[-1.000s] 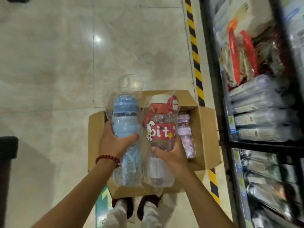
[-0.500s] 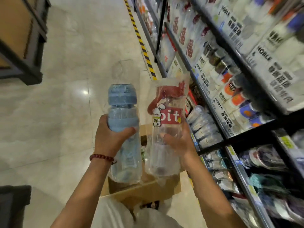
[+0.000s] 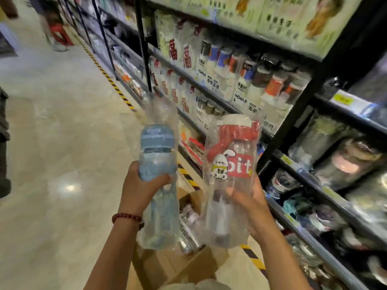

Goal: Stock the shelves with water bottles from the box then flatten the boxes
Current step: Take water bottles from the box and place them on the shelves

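In mid-frame, above the box: left hand [image 3: 139, 190] wraps round the waist of a blue-capped translucent plastic water bottle in a clear plastic sleeve [image 3: 158, 181], thumb across the front, bottle upright and tilted slightly. A red beaded bracelet [image 3: 126, 217] sits on that wrist. Right hand [image 3: 250, 203] grasps the lower body of a clear plastic water bottle with a red-and-white lid and a red label, also bagged in clear plastic [image 3: 230, 174]; fingers curl behind it, thumb shows through the front. The two bottles stand side by side, apart, both lifted clear of the box.

Below and between the forearms: an open brown cardboard box [image 3: 184, 266] on the floor, with more wrapped bottles [image 3: 189, 218] lying inside, details blurred.

To the right: black metal shelving [image 3: 297, 114] packed with boxed cups and bagged bottles, yellow price tags on the rails. A yellow-and-black striped floor line [image 3: 109, 78] runs along the shelf base over pale glossy tiles [image 3: 52, 143].
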A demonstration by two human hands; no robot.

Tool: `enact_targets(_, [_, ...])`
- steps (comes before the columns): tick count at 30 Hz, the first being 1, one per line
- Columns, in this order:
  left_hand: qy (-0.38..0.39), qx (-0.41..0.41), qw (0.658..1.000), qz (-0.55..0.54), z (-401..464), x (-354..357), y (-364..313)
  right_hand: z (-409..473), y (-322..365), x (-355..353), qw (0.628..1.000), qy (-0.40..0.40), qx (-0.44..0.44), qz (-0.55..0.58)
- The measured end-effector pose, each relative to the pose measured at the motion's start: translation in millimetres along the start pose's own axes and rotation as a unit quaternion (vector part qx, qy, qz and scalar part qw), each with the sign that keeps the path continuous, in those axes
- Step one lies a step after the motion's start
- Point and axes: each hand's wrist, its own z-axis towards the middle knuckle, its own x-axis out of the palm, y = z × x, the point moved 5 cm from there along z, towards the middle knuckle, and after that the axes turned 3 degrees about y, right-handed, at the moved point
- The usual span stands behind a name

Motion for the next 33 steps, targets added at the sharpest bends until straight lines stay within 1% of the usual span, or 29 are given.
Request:
enact_targets(5, [0.088,-0.006,0.996,0.003,-19.2,16.2,8.5,-62.4,-16.7,-13.0,0.995,-0.100,-0.024,0.012])
enact_targets(10, [0.205,-0.033,0.978,0.009,-62.6,47.3,31.6,-144.6,-51.1,-11.8,0.979,-0.199,-0.025,0.025])
enact_targets(15, [0.330,-0.052,0.942,-0.014,-120.1,88.3,26.3,-227.5,-51.4,-24.2,0.948,-0.314,-0.044,-0.003])
enact_targets(18, [0.388,-0.041,0.921,-0.010,-154.8,114.8,13.4,-272.3,-41.7,-36.4,0.925,-0.374,-0.066,-0.028])
enact_targets(21, [0.440,-0.024,0.898,-0.006,-188.5,143.0,3.2,-314.7,-35.0,-50.9,0.900,-0.424,-0.091,-0.031])
enact_targets(26, [0.502,0.017,0.865,0.006,-248.2,198.4,-12.8,-385.8,-31.1,-83.5,0.866,-0.485,-0.120,-0.033])
enact_targets(29, [0.533,0.022,0.846,0.023,-291.2,235.9,-17.0,-429.7,-30.6,-114.2,0.853,-0.507,-0.121,-0.037])
enact_targets(33, [0.553,0.029,0.831,0.051,-358.6,285.5,-19.0,-495.6,-26.4,-156.4,0.825,-0.551,-0.117,-0.040])
